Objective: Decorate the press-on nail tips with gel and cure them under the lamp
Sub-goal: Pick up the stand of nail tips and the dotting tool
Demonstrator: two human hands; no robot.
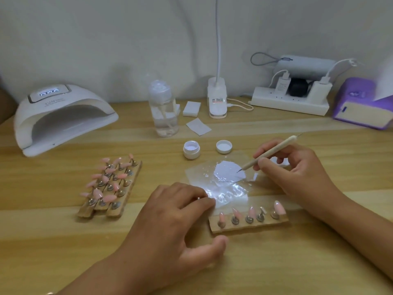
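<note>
One pen (pixel 274 153), one jar (pixel 191 149), one lid (pixel 223 146)

Purple box (pixel 359 103) cut by the right edge, gooseneck lamp (pixel 217 50) stem leaving the top edge, curing lamp (pixel 61 116) display blurred, left hand (pixel 176 218) hiding a corner of the clear sheet (pixel 231 194).

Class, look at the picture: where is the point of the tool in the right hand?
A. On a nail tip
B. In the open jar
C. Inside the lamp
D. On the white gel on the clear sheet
D: the right hand holds the tool with its point at the white gel on the clear sheet, apart from the jar.
</note>
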